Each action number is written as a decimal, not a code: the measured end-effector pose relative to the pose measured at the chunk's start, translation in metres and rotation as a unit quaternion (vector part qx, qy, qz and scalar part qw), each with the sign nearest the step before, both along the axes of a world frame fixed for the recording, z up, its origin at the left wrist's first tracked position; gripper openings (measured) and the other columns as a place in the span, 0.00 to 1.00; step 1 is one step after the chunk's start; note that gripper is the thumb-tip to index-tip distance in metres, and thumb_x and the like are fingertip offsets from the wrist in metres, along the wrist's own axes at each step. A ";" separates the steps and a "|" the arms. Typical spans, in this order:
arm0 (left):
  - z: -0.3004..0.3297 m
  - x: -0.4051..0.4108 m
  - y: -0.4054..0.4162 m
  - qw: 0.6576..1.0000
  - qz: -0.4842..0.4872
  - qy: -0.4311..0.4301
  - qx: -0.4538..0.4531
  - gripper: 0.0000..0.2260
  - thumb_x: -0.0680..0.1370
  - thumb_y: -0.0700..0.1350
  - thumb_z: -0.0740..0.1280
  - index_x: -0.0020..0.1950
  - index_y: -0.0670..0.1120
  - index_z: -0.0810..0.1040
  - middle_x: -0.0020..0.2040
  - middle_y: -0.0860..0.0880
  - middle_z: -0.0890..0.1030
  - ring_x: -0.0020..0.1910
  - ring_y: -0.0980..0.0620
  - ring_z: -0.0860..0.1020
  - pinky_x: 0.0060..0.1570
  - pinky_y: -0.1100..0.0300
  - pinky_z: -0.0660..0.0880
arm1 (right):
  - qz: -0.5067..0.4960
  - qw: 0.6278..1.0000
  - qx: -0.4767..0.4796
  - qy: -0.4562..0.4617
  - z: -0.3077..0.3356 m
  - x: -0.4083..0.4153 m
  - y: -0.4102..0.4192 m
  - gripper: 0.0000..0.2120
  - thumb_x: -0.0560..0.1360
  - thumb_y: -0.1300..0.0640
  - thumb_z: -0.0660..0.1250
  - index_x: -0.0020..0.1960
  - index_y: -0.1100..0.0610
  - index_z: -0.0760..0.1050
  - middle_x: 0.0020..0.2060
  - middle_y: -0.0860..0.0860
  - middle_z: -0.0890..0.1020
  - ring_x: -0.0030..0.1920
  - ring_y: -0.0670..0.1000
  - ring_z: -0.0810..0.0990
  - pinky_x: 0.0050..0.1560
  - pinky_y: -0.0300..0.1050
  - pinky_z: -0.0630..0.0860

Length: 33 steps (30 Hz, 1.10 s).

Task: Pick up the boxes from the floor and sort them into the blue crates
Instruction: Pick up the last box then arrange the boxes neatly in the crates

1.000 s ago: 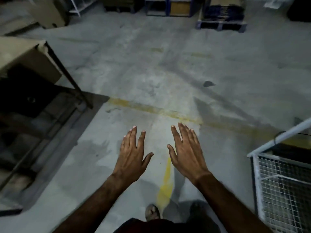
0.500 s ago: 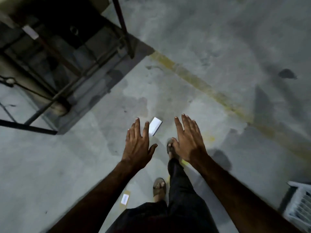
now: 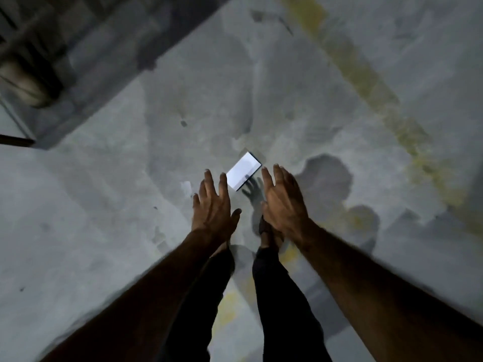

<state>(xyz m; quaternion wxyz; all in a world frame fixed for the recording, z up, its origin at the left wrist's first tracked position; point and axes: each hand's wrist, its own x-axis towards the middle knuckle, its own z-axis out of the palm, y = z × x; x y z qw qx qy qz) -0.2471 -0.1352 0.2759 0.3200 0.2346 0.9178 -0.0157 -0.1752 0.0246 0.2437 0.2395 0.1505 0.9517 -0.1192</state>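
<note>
A small white box (image 3: pixel 243 174) lies flat on the grey concrete floor (image 3: pixel 104 205), just ahead of both fingertips. The left hand (image 3: pixel 213 205) and right hand (image 3: pixel 283 202) reach toward it, palms down, fingers straight and spread, holding nothing; neither touches the box. Half a second ago the box showed between the hands at a greater remove; it now appears larger and the hand's shadow (image 3: pixel 252 190) falls across its near corner, so the reach is judged nearly complete. A worn yellow line (image 3: pixel 366 82) crosses the upper right. No blue crate is visible.
</note>
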 end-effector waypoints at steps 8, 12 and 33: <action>-0.274 -0.037 0.008 0.990 0.101 -0.085 -0.054 0.52 0.74 0.61 0.72 0.82 0.43 0.40 0.80 0.34 0.40 0.79 0.33 0.47 0.73 0.34 0.59 | 0.084 0.994 0.033 0.055 -0.273 -0.076 0.002 0.27 0.76 0.62 0.53 0.75 0.60 0.68 0.63 0.68 0.75 0.60 0.68 0.76 0.58 0.60 0.74; -0.363 -0.054 0.007 0.989 0.110 -0.087 -0.055 0.60 0.67 0.64 0.78 0.81 0.45 0.40 0.79 0.34 0.48 0.77 0.33 0.56 0.68 0.34 0.66 | 0.083 0.994 0.060 0.038 -0.348 -0.103 -0.004 0.28 0.79 0.61 0.51 0.79 0.49 0.62 0.67 0.68 0.71 0.60 0.67 0.76 0.58 0.63 0.73; 0.036 -0.066 0.065 0.960 0.032 -0.107 0.257 0.31 0.65 0.30 0.66 0.67 0.44 0.64 0.63 0.44 0.61 0.44 0.40 0.77 0.47 0.54 0.78 | -0.174 0.971 0.084 0.137 0.065 -0.017 0.023 0.37 0.75 0.67 0.62 0.81 0.56 0.55 0.77 0.65 0.59 0.62 0.64 0.72 0.56 0.56 0.75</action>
